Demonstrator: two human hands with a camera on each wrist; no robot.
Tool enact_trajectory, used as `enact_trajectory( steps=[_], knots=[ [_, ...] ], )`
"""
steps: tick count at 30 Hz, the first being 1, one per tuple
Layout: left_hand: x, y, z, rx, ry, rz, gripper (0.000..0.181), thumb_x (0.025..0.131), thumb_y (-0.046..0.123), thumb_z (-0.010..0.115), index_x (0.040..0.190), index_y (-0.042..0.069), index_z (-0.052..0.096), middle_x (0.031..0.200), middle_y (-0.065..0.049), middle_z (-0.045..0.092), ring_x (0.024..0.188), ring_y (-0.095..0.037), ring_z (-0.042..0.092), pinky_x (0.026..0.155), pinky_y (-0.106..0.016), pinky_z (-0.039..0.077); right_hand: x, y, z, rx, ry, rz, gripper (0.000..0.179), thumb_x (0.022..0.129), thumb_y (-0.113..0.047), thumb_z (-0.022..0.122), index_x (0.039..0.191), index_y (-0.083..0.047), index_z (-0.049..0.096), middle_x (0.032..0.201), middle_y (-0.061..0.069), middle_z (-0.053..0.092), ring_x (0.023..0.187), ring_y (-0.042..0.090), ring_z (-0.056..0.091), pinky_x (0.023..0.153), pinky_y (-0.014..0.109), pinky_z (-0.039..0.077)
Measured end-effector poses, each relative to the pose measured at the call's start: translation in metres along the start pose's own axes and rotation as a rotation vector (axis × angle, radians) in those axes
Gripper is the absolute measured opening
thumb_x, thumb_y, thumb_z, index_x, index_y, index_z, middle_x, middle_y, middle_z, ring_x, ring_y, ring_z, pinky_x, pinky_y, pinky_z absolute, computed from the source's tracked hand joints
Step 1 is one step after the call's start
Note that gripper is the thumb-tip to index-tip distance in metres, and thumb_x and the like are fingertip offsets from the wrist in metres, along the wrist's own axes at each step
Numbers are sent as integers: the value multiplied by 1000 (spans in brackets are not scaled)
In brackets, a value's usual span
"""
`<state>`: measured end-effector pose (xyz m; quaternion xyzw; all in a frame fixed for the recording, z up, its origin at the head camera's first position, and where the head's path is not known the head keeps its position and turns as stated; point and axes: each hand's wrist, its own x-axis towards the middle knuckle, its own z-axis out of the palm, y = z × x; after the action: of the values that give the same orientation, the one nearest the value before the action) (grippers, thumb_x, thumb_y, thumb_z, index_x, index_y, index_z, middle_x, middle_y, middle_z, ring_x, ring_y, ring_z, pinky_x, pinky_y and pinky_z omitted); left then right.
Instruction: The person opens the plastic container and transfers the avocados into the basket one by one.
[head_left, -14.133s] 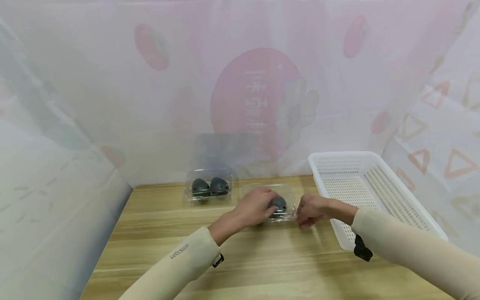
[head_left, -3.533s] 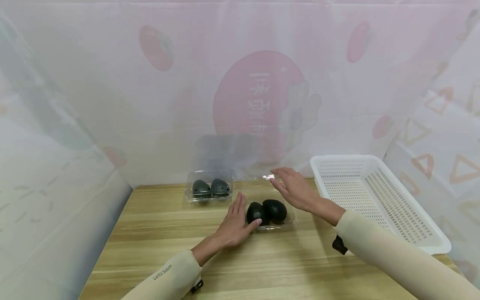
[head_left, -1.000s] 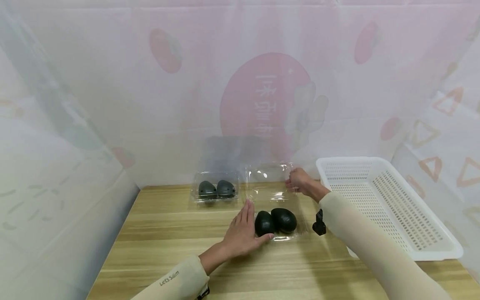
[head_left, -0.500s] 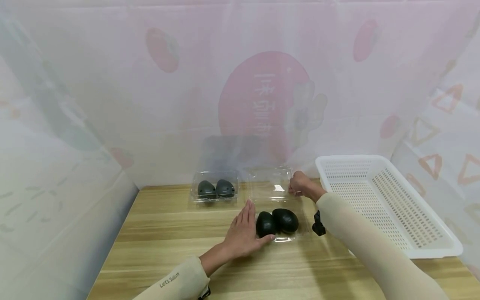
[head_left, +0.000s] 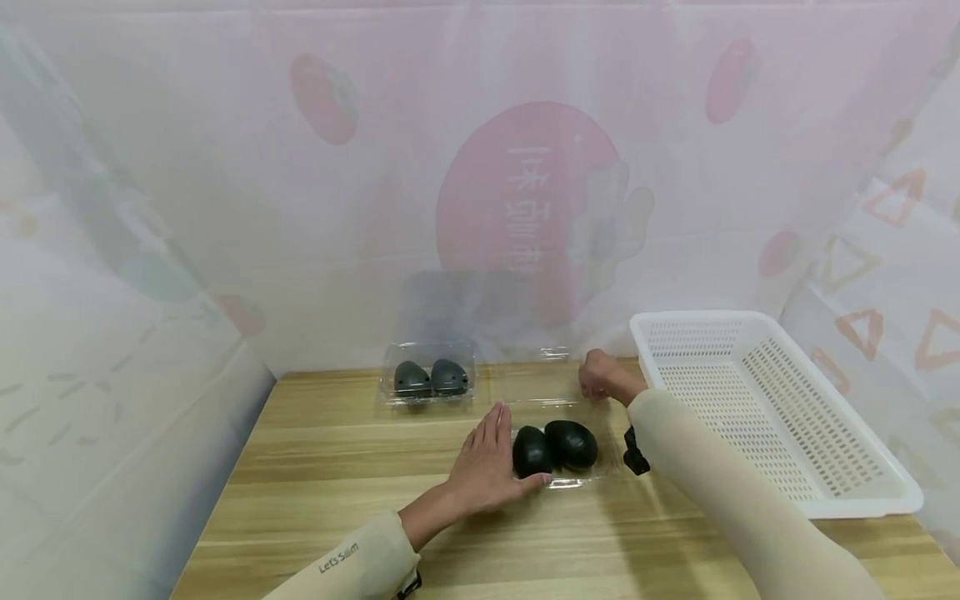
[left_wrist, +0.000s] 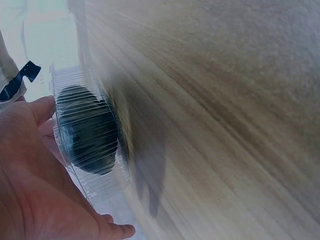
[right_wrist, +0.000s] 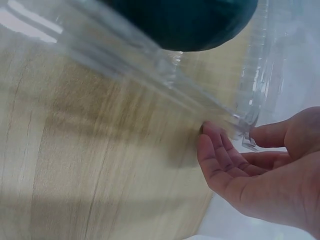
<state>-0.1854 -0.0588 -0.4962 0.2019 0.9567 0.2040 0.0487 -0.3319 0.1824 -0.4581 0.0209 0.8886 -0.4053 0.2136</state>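
Two dark green, smooth avocados (head_left: pixel 572 444) lie side by side in the base of a clear plastic clamshell box (head_left: pixel 567 482). Its transparent lid (head_left: pixel 540 382) is swung back toward the rear wall. My left hand (head_left: pixel 483 471) rests along the box's left side with straight fingers, the thumb reaching over the near edge. In the left wrist view, the ribbed wall of the box stands between the palm and an avocado (left_wrist: pixel 90 130). With thumb and fingertips, my right hand (head_left: pixel 603 377) pinches the lid's right edge; the right wrist view shows that hand (right_wrist: pixel 260 170) at a lid corner.
Behind and to the left, a second clear box (head_left: pixel 427 350) stands closed over two dark avocados. A white perforated basket (head_left: pixel 903 496) is at the right. The wooden table (head_left: pixel 322 467) meets printed white sheets at the back and sides.
Earlier the box was closed over the avocados with both hands on it; then it was opened. Over the last second my right hand has lowered the lid further back. The left hand stays nearly still.
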Motion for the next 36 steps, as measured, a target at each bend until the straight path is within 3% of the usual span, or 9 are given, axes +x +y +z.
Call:
enact_trajectory(
  steps=[5, 13, 20, 24, 29, 36],
  knots=[
    [2, -2, 2, -8, 2, 12, 121, 93, 72, 66, 167, -5, 10, 174, -27, 13, 159, -45, 22, 124, -61, 29, 4, 5, 2, -64, 15, -14, 44, 79, 19, 46, 54, -15, 35, 53, -2, 27, 48, 12, 27, 45, 27, 29],
    [4, -6, 2, -34, -16, 24, 124, 91, 76, 63, 168, -4, 9, 175, -25, 9, 160, -43, 19, 125, -61, 26, 9, 8, 7, -304, 77, -32, 36, 83, 10, 44, 55, -13, 43, 53, 1, 38, 42, 11, 36, 41, 21, 32],
    [11, -13, 7, -25, -25, 22, 126, 90, 82, 59, 169, 0, 5, 177, -21, 4, 163, -39, 13, 127, -58, 24, 10, 5, 4, -331, 43, -24, 35, 88, 7, 44, 58, -11, 42, 56, 2, 37, 43, 11, 35, 41, 22, 32],
    [14, -18, 9, -28, -22, 27, 128, 88, 84, 60, 170, 2, 5, 178, -19, 3, 162, -39, 13, 127, -60, 23, 9, 4, 0, -321, 10, -24, 38, 92, 3, 42, 57, -14, 41, 56, 0, 39, 45, 11, 39, 42, 23, 35],
    [15, -19, 8, -35, -21, 39, 131, 86, 86, 60, 170, 3, 3, 178, -18, 2, 162, -39, 14, 126, -61, 24, 2, 2, -5, -354, 37, -42, 32, 91, -3, 45, 61, -14, 42, 59, 2, 45, 51, 14, 46, 45, 26, 39],
    [14, -14, 1, -34, -44, 22, 132, 84, 83, 65, 170, 4, 3, 178, -15, 0, 163, -38, 14, 126, -60, 24, 0, 1, -12, -499, 79, -141, 28, 92, -14, 49, 67, -15, 37, 67, 1, 37, 60, 15, 34, 59, 29, 33]
  ],
)
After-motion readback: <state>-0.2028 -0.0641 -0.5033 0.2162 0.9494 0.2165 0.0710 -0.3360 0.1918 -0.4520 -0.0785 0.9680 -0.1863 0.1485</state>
